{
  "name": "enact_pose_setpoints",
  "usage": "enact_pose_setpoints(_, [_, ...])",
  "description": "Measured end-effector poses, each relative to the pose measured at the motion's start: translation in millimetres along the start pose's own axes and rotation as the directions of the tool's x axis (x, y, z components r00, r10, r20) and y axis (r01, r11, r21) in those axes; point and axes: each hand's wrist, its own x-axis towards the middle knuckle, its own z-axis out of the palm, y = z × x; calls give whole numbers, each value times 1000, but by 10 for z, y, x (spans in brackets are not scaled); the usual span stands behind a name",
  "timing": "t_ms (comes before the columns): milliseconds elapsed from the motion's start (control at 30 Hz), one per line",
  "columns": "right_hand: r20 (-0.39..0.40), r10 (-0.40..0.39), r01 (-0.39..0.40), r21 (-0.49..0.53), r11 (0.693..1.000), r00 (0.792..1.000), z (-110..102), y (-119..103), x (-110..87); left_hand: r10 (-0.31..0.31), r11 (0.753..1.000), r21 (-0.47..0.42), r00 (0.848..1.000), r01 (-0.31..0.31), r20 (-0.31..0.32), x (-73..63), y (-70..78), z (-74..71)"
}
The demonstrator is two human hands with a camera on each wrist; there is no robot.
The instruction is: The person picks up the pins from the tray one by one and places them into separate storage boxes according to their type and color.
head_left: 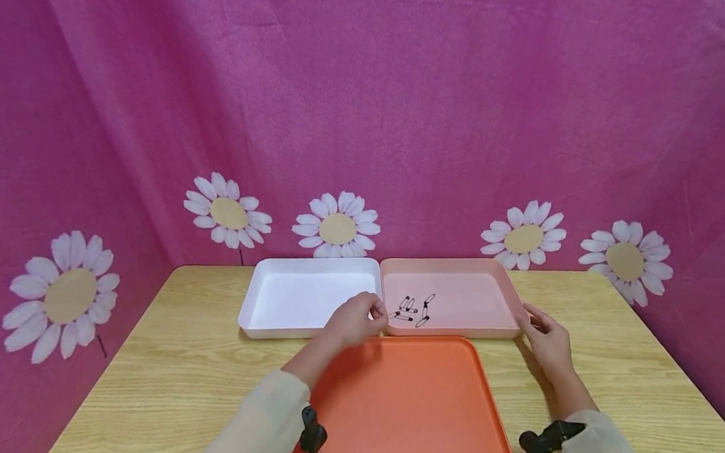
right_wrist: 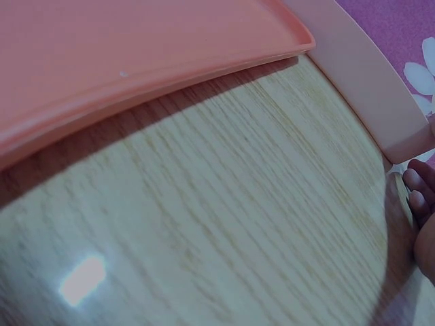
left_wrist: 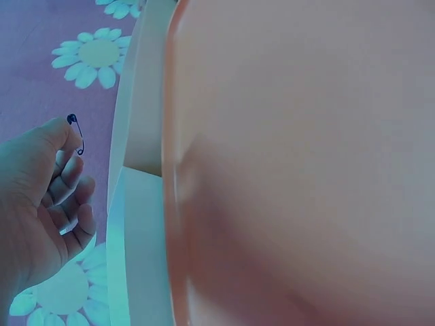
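Observation:
My left hand (head_left: 360, 318) is over the seam between the white tray and the pink tray. Its thumb and forefinger pinch a black safety pin (left_wrist: 81, 138), seen in the left wrist view; the other fingers curl loosely. Several more safety pins (head_left: 425, 305) lie in the left part of the pink tray (head_left: 472, 292). At that tray's front right corner, my right hand (head_left: 550, 343) grips the wall with thumb and forefinger. Only part of this hand shows at the edge of the right wrist view, its other fingers curled beside the corner.
The white tray (head_left: 307, 296) stands against the pink tray's left side. In front of both lies a flat orange tray (head_left: 404, 410) with a low rim. Everything rests on a wooden table (head_left: 155, 374), with a magenta flower-printed curtain (head_left: 352, 112) behind.

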Motion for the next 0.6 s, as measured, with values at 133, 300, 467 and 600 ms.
enact_pose_setpoints(133, [-1,0,0,-1,1000,1000,-3,8,-5,12,1000,-1,1000,-12,-27,61,1,-31])
enact_pose_setpoints(300, [-11,0,0,-7,1000,1000,-1,8,-17,-7,1000,9,999,7,-53,136,29,-69])
enact_pose_setpoints(467, [-16,-5,5,-6,1000,1000,7,8,-5,-14,1000,2,997,14,-73,222,46,-107])
enact_pose_setpoints(600, [-14,-7,7,1,1000,1000,9,8,2,-22,1000,-23,996,20,-85,289,67,-129])
